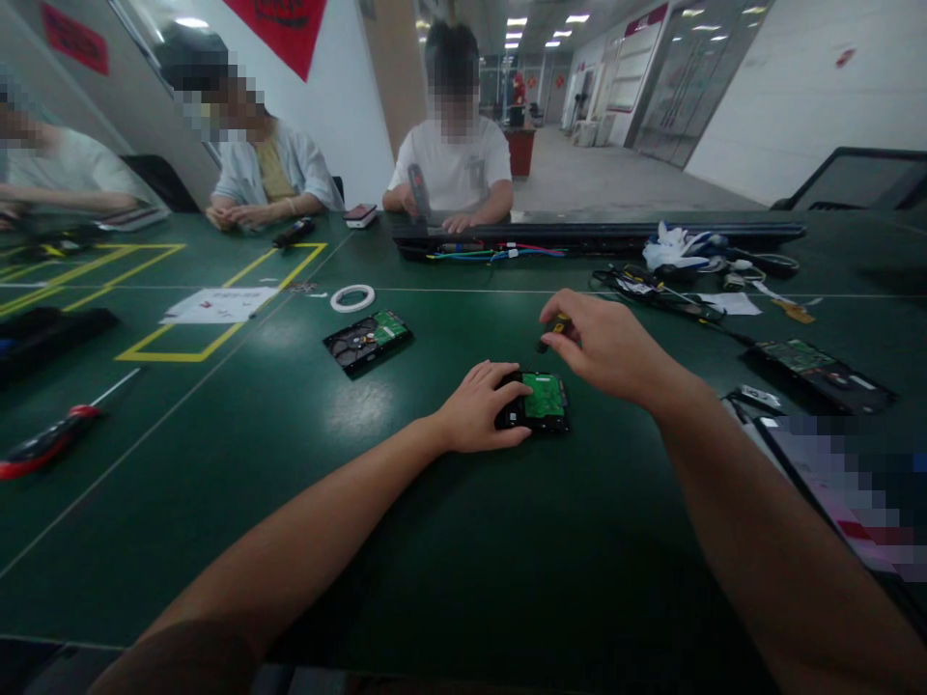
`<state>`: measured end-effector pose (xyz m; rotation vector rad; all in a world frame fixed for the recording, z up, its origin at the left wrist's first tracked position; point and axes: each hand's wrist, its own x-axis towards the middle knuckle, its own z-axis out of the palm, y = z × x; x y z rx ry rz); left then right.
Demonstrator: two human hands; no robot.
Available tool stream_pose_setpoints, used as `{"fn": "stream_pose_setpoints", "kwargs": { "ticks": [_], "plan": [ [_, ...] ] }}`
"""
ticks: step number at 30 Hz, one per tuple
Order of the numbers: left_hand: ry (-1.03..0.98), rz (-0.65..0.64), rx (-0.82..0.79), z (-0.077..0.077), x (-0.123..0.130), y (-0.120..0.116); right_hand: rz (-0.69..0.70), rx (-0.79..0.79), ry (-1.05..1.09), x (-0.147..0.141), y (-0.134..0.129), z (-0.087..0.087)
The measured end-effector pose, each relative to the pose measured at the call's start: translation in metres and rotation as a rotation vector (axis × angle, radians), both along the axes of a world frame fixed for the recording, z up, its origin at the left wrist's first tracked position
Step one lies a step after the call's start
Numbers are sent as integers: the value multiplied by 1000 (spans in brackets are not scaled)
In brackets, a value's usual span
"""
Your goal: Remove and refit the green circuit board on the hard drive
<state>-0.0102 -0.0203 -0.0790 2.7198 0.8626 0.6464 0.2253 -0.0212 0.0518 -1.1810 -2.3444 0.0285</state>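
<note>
A hard drive with a green circuit board (547, 398) lies on the green table (435, 579) in front of me. My left hand (485, 405) rests over its left part, fingers spread on it and thumb along its near edge. Just above and right of the drive, my right hand (590, 343) grips a small black and yellow tool (556, 331), pinched between thumb and fingers and held off the drive. The tool's far details are too small to make out.
Another hard drive (368, 341) and a white ring (352, 298) lie ahead on the left. A red-black screwdriver (50, 439) is at far left. Cables (652, 292), a white glove (677, 248) and a third drive (822, 372) are on the right. People sit across the table.
</note>
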Motion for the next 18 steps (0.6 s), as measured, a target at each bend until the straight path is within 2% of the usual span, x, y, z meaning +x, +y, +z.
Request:
{"fn": "stream_pose_setpoints", "kwargs": {
  "ticks": [5, 12, 18],
  "plan": [
    [-7, -15, 27, 0, 0, 1, 47, 13, 5, 0, 1, -1],
    [3, -27, 38, 0, 0, 2, 8, 51, 30, -5, 2, -3],
    [1, -29, 14, 0, 1, 3, 56, 67, 29, -6, 4, -5]
  ]
}}
